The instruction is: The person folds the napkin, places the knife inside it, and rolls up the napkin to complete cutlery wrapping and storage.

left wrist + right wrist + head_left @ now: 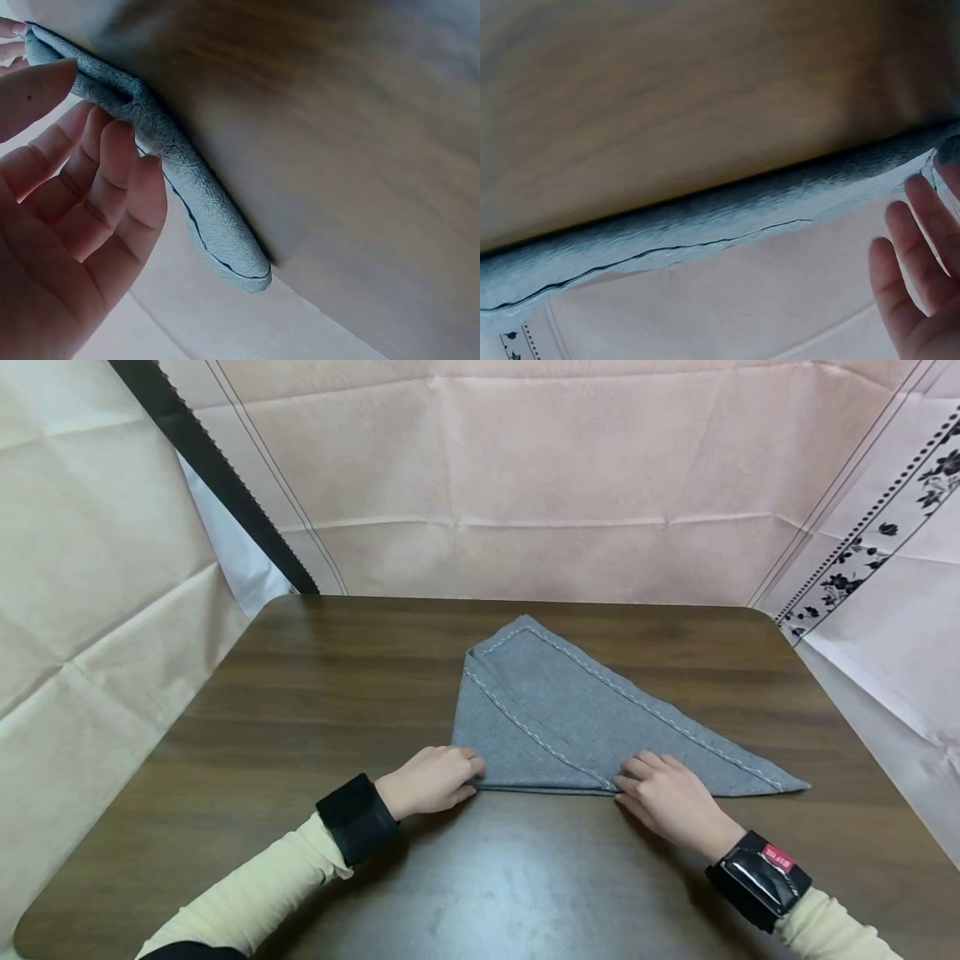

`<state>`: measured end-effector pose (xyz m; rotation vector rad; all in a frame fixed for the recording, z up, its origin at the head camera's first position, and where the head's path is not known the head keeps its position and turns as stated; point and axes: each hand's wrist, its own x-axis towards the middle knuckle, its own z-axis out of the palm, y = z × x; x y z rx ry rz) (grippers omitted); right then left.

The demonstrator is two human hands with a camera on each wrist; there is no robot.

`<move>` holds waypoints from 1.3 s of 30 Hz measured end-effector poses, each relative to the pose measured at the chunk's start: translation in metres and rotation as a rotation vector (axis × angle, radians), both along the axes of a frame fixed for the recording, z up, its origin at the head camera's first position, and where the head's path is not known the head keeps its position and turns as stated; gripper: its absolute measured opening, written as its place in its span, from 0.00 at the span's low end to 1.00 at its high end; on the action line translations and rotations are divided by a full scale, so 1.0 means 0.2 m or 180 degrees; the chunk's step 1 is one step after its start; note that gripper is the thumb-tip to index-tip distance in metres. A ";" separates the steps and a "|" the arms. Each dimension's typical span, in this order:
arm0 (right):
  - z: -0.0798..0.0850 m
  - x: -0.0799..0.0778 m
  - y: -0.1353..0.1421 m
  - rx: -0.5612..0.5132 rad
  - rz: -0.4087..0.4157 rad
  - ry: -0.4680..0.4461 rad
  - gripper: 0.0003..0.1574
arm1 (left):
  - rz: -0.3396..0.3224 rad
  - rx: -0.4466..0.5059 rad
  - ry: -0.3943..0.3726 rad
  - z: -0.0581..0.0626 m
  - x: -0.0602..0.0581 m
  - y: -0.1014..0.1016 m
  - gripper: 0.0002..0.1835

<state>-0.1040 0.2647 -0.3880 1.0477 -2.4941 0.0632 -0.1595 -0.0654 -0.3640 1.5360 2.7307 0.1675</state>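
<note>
A grey-blue cloth with pale stitching along its border lies folded into a roughly triangular shape, its long straight edge towards me. At the near left corner my left hand pinches the edge between thumb and fingers. In the left wrist view the cloth shows as a thick, layered fold beside the curled fingers. My right hand grips the same near edge right of its middle, with fingertips on top. The right wrist view shows the long folded edge of the cloth; the thumb there is mostly cut off.
The cloth rests on a dark brown wooden table with rounded corners. Creased pale sheeting hangs behind it, with a black strip at left and a floral band at right. Both wrists wear black bands.
</note>
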 end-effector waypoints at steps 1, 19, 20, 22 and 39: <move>0.00 -0.01 -0.01 -0.0034 0.0004 0.0022 0.12 | 0.0000 -0.0006 -0.0012 0.00 0.00 0.01 0.06; 0.02 0.02 -0.05 0.0342 -0.0164 0.0190 0.09 | -0.0052 0.0128 -0.0174 0.06 -0.16 0.07 0.05; 0.02 0.03 -0.05 0.0364 -0.0198 0.0126 0.08 | 0.0005 0.0149 -0.0079 0.07 -0.20 0.08 0.06; 0.02 0.05 -0.06 0.0349 -0.0245 0.0029 0.08 | 0.0167 0.0153 0.0142 0.09 -0.31 0.09 0.08; 0.00 0.12 -0.15 0.0226 -0.0358 -0.0209 0.13 | 0.0844 -0.0943 -0.0859 -0.06 -0.64 0.05 0.30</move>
